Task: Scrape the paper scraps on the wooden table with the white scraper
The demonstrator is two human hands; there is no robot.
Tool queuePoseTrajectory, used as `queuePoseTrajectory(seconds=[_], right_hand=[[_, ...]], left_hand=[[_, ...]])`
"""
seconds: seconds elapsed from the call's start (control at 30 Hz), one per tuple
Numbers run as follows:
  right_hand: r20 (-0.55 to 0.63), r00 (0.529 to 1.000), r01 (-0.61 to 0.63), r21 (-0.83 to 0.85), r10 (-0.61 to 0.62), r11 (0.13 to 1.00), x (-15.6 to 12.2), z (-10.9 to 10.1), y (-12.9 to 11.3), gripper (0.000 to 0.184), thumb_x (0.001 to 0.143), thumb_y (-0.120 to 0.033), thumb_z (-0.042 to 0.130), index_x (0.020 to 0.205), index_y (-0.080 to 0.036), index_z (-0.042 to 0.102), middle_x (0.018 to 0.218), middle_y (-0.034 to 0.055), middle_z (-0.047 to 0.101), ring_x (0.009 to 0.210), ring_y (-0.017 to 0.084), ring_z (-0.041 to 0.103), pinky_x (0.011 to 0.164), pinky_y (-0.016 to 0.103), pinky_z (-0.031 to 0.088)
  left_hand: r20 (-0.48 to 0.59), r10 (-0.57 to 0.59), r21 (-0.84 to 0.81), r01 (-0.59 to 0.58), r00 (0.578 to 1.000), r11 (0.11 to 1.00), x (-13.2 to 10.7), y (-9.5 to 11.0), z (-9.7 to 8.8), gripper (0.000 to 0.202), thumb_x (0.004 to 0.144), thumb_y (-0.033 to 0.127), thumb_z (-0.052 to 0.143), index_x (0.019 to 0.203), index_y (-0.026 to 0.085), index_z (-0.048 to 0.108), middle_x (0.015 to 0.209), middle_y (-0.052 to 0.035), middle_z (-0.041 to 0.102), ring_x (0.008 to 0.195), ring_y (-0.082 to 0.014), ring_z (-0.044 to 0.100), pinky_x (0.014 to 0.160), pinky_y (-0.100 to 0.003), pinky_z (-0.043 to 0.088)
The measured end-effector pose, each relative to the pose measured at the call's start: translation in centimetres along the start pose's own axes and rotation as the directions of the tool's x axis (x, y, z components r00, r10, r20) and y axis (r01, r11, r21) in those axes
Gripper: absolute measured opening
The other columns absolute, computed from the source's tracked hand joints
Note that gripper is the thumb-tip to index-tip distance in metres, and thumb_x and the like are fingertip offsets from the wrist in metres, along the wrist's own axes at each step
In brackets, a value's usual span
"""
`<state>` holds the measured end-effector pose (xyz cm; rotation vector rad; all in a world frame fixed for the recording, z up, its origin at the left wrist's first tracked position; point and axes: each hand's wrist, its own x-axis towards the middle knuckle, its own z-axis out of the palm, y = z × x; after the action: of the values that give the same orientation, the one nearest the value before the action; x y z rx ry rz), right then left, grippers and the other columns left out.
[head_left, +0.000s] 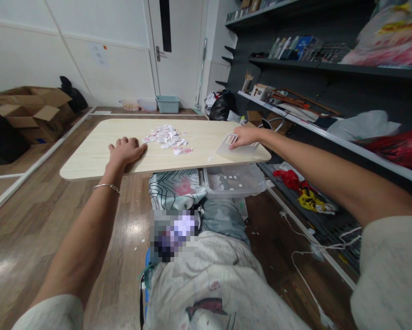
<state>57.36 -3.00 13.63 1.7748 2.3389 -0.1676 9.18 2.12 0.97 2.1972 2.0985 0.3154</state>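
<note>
Okay, we see the right hand (pixel 246 136) gripping the scraper (pixel 236 151) at table (pixel 96 140) right; left hand (pixel 123 151) rests open by scraps (pixel 166 136); a careless push could spill scraps past the bin (pixel 238 188).

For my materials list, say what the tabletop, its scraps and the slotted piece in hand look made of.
Tabletop: probably laminate or wood, satin, pale wood colour. Scraps: likely paper, matte, thin and torn-looking. Slotted piece: apparently smooth plastic, thin and seemingly translucent.
</note>
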Motion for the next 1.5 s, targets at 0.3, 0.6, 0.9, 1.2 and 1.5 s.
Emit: queuePoseTrajectory(seconds=[0.3, 0.6, 0.9, 1.2, 1.5], right_hand=[[0.068, 0.994, -0.088, 0.055, 0.085, 0.995, 0.9, -0.9, -0.6, 0.054, 0.086, -0.054, 0.104, 0.119, -0.013, 0.092, 0.113, 0.0148, 0.092, 0.106, 0.033, 0.086, 0.091, 0.038, 0.068], [0.091, 0.99, -0.112, 0.047, 0.108, 0.993, 2.1, -1.6, -0.8, 0.066, 0.073, -0.048, 0.112, 0.125, -0.013, 0.091, 0.124, 0.0145, 0.092, 0.122, 0.039, 0.086, 0.109, 0.047, 0.07], [0.082, 0.99, -0.126, 0.097, 0.118, 0.987, 2.5, -1.6, -0.5, 0.063, 0.08, -0.04, 0.11, 0.134, -0.016, 0.09, 0.13, 0.0138, 0.091, 0.119, 0.037, 0.087, 0.104, 0.043, 0.072], [0.03, 0.999, -0.039, 0.048, 0.037, 0.998, 2.7, -1.3, -0.1, 0.057, 0.085, -0.046, 0.104, 0.129, -0.013, 0.091, 0.12, 0.0158, 0.093, 0.118, 0.038, 0.087, 0.107, 0.049, 0.071], [0.062, 0.998, -0.036, 0.025, 0.034, 0.999, 2.3, -1.3, -0.4, 0.062, 0.085, -0.053, 0.105, 0.129, -0.012, 0.091, 0.121, 0.016, 0.092, 0.114, 0.038, 0.086, 0.102, 0.046, 0.07]], left_hand=[[-0.004, -0.011, -0.026, 0.011, 1.0, 1.0, -0.7, 0.5, -0.3, 0.082, 0.109, 0.074, 0.036, 0.15, 0.017, 0.079, 0.168, -0.0329, 0.069, 0.16, -0.0555, 0.057, 0.133, -0.072, 0.042], [0.011, -0.018, -0.018, 0.018, 1.0, 1.0, -0.9, 0.8, -0.7, 0.089, 0.109, 0.081, 0.035, 0.149, 0.014, 0.079, 0.17, -0.0354, 0.066, 0.159, -0.0557, 0.058, 0.135, -0.071, 0.041], [0.016, -0.011, -0.009, 0.011, 1.0, 1.0, -0.6, 0.5, -0.5, 0.087, 0.108, 0.08, 0.038, 0.151, 0.017, 0.078, 0.169, -0.0334, 0.068, 0.16, -0.0558, 0.057, 0.133, -0.072, 0.044], [0.004, -0.015, -0.037, 0.015, 1.0, 0.999, -0.6, 0.4, -0.4, 0.087, 0.108, 0.079, 0.036, 0.153, 0.017, 0.078, 0.171, -0.0326, 0.067, 0.161, -0.0559, 0.055, 0.134, -0.072, 0.041], [-0.024, -0.011, -0.052, 0.01, 1.0, 0.999, -0.8, 0.4, -0.1, 0.082, 0.109, 0.074, 0.038, 0.152, 0.018, 0.078, 0.17, -0.0325, 0.067, 0.161, -0.0566, 0.055, 0.134, -0.075, 0.04]])
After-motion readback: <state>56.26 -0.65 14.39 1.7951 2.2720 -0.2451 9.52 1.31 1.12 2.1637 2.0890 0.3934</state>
